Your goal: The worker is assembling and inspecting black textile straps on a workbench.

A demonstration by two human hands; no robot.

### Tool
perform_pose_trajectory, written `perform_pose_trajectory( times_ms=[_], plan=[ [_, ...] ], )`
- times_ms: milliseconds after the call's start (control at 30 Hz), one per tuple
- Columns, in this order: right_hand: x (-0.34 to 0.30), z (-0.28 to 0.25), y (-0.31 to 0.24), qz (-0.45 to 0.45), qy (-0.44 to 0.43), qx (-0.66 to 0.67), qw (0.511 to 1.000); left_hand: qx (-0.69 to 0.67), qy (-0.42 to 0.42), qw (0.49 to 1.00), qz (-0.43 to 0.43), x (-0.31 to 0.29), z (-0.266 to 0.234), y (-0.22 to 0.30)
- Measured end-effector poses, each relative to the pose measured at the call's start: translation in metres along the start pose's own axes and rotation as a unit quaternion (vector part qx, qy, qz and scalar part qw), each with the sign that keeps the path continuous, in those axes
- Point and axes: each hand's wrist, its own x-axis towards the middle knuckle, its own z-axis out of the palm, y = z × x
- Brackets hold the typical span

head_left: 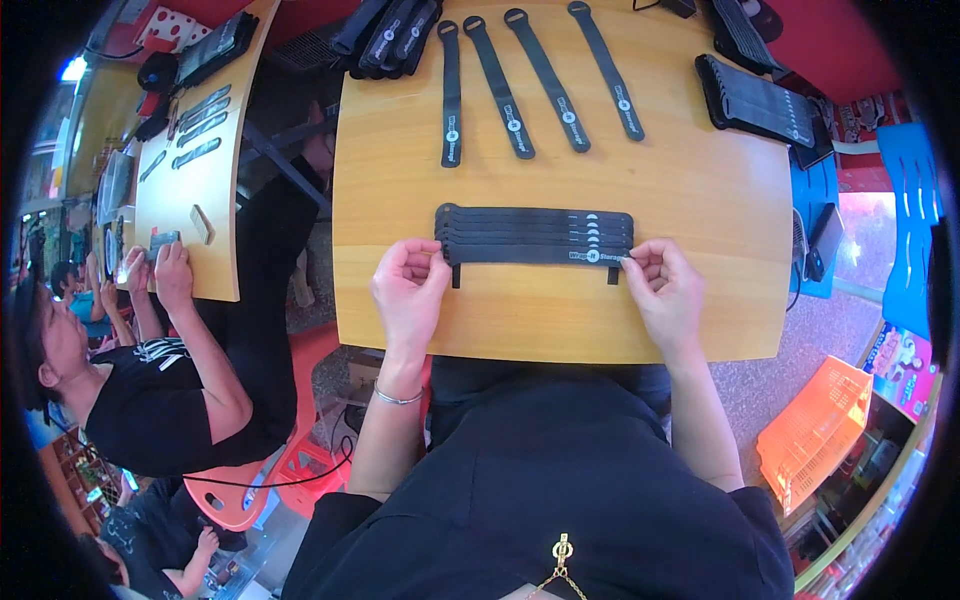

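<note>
Overlapping in stepped rows, several black straps (535,233) with pale print lie crosswise on the wooden table in front of me. My left hand (412,287) is closed in a pinch at the left end of the nearest strap (530,255). At that strap's right end, the thumb and fingers of my right hand (664,290) pinch its corner. Two short black tabs (457,276) (613,275) stick out below the row, one near each end. Beyond it several single straps (545,80), each with a slotted rounded end, lie spread apart and pointing away from me.
Piles of black straps lie at the table's far left (390,38) and far right (757,103). To the right stand a blue chair (908,230) and an orange basket (815,430). On the left a co-worker (165,390) handles a small dark piece at another table (215,262).
</note>
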Motion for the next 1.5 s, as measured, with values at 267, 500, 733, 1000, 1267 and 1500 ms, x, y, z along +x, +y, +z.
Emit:
perform_pose_trajectory(
  times_ms=[267, 500, 733, 1000, 1267, 1500],
  plan=[
    [0.0002, -0.0002, -0.0006, -0.001, -0.006, -0.007, 1.0, -0.009, 0.0, 1.0, 0.01, -0.0011, -0.0013, -0.0013],
    [0.0001, -0.0003, -0.0022, -0.005, -0.006, -0.014, 1.0, -0.009, -0.003, 1.0, 0.011, -0.0012, -0.0023, -0.0027],
    [0.0011, -0.0007, -0.0036, 0.007, -0.006, 0.008, 1.0, -0.009, -0.006, 1.0, 0.002, -0.0001, -0.0025, -0.0017],
    [0.0011, -0.0022, -0.0072, 0.013, -0.019, 0.011, 1.0, -0.006, -0.011, 1.0, -0.001, 0.0008, -0.0046, -0.0011],
    [0.0014, -0.0035, -0.0045, 0.026, -0.025, 0.028, 0.999, -0.003, -0.012, 1.0, 0.001, 0.0004, -0.0026, -0.0034],
    [0.0022, -0.0034, -0.0043, 0.02, -0.03, 0.013, 0.999, -0.004, -0.006, 1.0, 0.008, 0.0007, -0.001, -0.0022]
  ],
)
